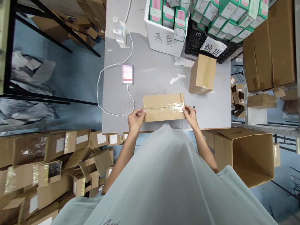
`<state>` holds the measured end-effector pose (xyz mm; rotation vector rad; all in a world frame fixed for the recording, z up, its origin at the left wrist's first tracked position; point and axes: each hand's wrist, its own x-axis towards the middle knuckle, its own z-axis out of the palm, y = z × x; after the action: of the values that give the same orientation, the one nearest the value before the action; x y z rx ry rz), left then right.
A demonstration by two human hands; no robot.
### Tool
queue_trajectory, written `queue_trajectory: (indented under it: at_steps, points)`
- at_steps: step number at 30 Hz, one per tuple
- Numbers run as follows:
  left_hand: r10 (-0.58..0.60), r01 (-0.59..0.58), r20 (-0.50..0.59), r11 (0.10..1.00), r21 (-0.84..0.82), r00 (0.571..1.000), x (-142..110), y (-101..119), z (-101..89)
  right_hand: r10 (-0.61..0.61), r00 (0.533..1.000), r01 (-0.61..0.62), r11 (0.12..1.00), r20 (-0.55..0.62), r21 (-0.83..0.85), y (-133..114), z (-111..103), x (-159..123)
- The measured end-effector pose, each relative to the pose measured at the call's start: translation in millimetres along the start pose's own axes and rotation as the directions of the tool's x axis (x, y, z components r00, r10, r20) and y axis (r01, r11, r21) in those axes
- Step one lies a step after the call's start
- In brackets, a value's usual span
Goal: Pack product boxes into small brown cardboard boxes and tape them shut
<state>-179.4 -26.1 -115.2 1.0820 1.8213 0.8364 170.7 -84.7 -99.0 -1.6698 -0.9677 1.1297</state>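
Observation:
A long flat cardboard box (pixel 164 114) with shiny clear tape along its middle lies in front of me near the table's front edge. My left hand (pixel 137 118) grips its left end, thumb on top and fingers at the side. On the opposite end, my right hand (pixel 190 115) pinches the right edge the same way. Just beyond the right fingers sits a small red and black tool (pixel 194 109), mostly hidden, perhaps a cutter. A taped brown box (pixel 202 75) stands farther back on the right.
A phone (pixel 127 74) on a white cable lies left on the grey table (pixel 154 72), with a power strip (pixel 120 32) behind. A white bin (pixel 164 40) and black crate (pixel 211 47) hold green-and-white cartons. An open carton (pixel 253 156) stands right; boxes (pixel 53 184) pile up left.

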Motion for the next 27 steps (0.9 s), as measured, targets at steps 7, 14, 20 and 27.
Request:
queue_trajectory:
  at_steps: [7, 14, 20, 27]
  points:
    - [-0.052, 0.057, 0.061, 0.995, -0.082, 0.997, 6.6, -13.8, 7.8, 0.124, 0.986, -0.111, 0.986, 0.114, -0.121, 39.2, 11.4, 11.1]
    - [-0.235, 0.244, 0.067, 0.925, -0.29, 0.97, 15.7, -37.1, 22.6, 0.088, 0.975, -0.074, 0.994, 0.203, -0.076, 42.8, -0.4, 12.2]
    - [-0.3, 0.346, 0.205, 0.906, -0.243, 0.931, 16.5, -41.1, 38.6, 0.14, 0.975, -0.138, 0.99, 0.173, -0.029, 40.2, -12.4, 12.9]
    - [-0.192, 0.254, 0.295, 0.949, -0.186, 0.936, 7.6, -30.1, 51.0, 0.145, 0.989, -0.143, 0.988, 0.02, -0.054, 38.3, -12.6, 13.2]
